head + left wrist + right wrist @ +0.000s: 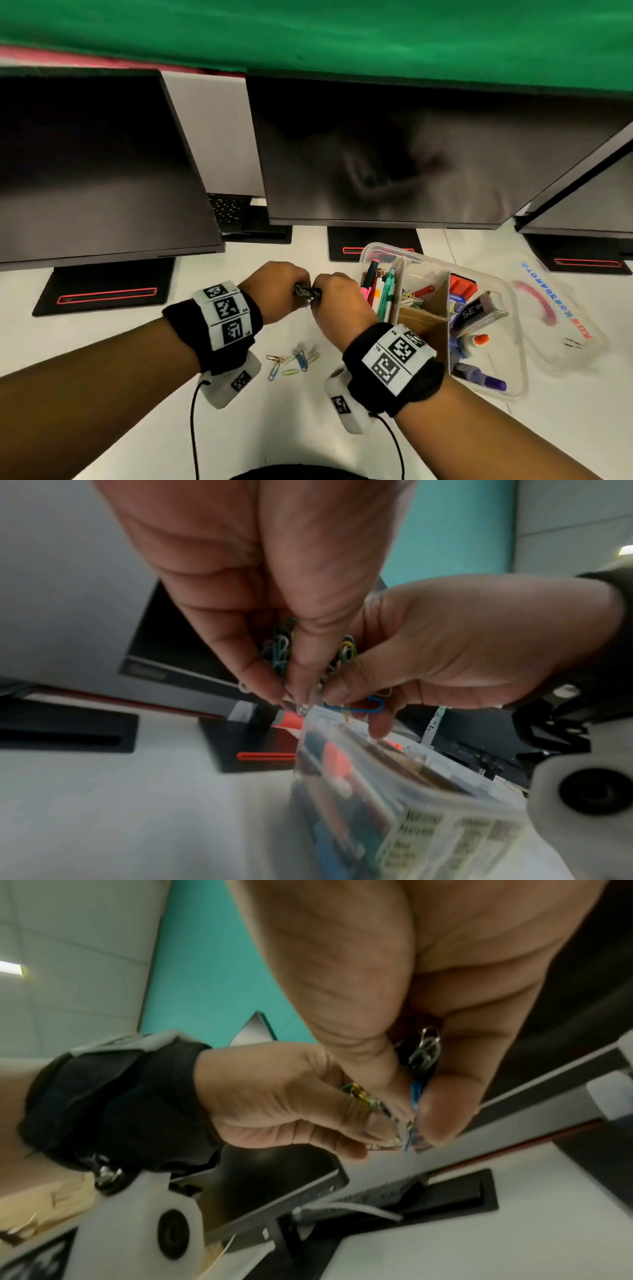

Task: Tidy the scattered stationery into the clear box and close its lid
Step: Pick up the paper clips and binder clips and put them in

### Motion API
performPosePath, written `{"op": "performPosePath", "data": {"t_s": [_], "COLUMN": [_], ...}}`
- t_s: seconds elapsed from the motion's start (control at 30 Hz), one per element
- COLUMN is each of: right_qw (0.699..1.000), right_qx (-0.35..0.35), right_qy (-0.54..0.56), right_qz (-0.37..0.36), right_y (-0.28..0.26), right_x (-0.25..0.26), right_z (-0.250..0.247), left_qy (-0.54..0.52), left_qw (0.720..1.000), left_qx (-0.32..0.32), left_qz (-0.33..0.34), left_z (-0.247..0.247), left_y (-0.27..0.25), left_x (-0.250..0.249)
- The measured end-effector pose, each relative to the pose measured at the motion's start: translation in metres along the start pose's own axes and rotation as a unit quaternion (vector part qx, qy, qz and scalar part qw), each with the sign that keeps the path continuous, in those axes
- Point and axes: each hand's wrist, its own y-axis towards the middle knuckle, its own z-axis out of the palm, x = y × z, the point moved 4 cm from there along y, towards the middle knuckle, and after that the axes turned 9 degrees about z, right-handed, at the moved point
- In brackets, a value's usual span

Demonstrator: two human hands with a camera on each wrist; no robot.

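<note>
I see the clear plastic box on the white desk right of my hands, lid off, w/ cardboard dividers: pens at its left, paper clips in the mid far cell, glue, eraser and purple marker at its right. My left hand and right hand meet just left of the box, both pinching one bunch of coloured paper clips; loose coloured clips lie nearer on the desk. Only the left wrist cam shows a blue clip dangling under my right fingertips, above the box's rim.
</note>
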Motion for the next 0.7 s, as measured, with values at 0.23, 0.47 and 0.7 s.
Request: {"op": "performPosePath", "data": {"t_s": [0.23,0.47,0.7], "right_qw": [0.995,0.985,0.979], "right_qx": [-0.03,-0.074,-0.016], "right_qy": [0.015,0.016,0.02], "right_qz": [0.089,0.154,0.2], "right_y": [0.01,0.014,0.023], "right_x": [-0.06,-0.124,-0.165], "right_z": [-0.063,-0.087,-0.08], "left_qy": [-0.007,0.012,0.036], "left_qw": [0.998,0.997,0.996], "left_qx": [-0.024,-0.006,0.056], "left_qz": [0.053,0.074,0.066], "left_z": [-0.007,0.012,0.039], "left_y": [0.069,0.121,0.148], "left_x": [-0.063,-0.116,-0.133]}}
